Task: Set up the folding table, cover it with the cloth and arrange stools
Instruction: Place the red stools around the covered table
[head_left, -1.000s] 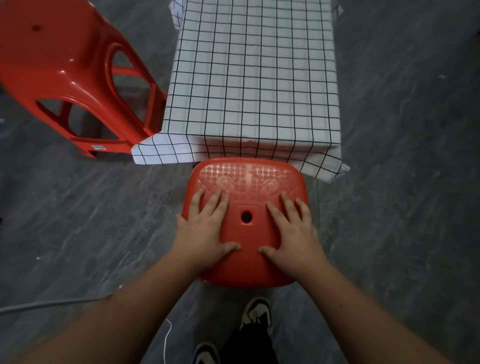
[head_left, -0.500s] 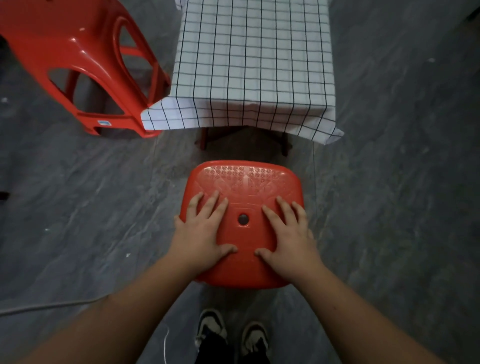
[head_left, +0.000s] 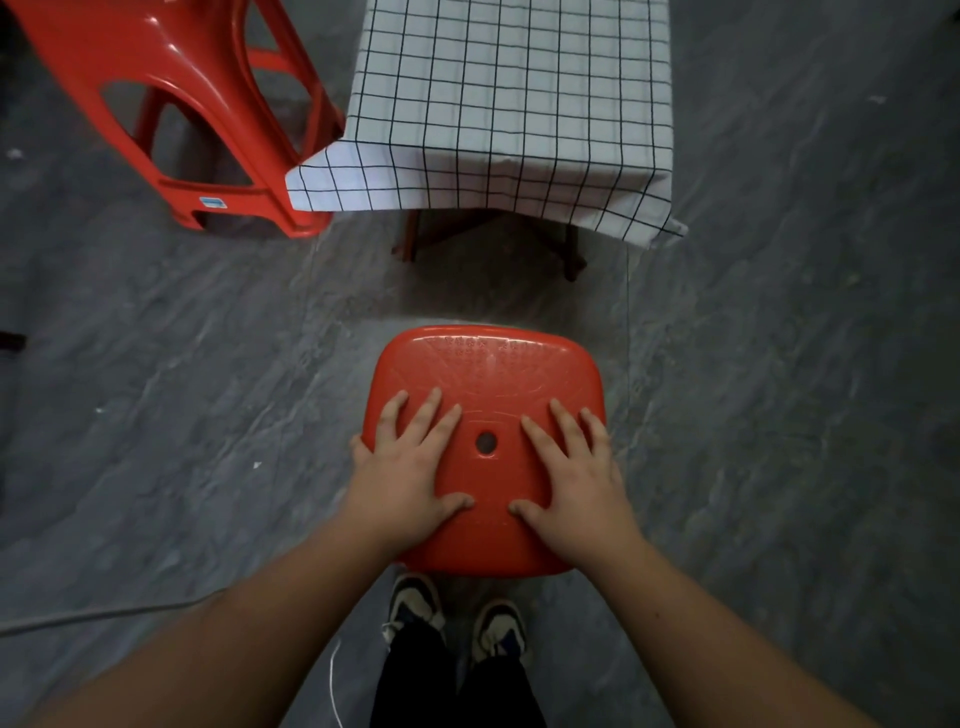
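Note:
A red plastic stool (head_left: 488, 371) stands on the floor right in front of me, seen from above, with a round hole in the middle of its seat. My left hand (head_left: 408, 470) and my right hand (head_left: 576, 480) lie flat on the seat, fingers spread, one on each side of the hole. Beyond the stool stands the folding table, covered by a white cloth with a black grid (head_left: 509, 104). Two dark table legs (head_left: 410, 241) show under the hanging cloth edge. A gap of bare floor lies between stool and table. A second red stool (head_left: 171, 104) stands at the table's left corner.
The floor is grey stone-patterned tile (head_left: 779, 415). A pale cable (head_left: 104, 616) runs along the floor at the lower left. My two shoes (head_left: 415, 597) are just behind the near stool.
The near stool, under both my hands, has moved back from the table's edge toward me, and a strip of floor and the table legs now show. My feet have stepped back together.

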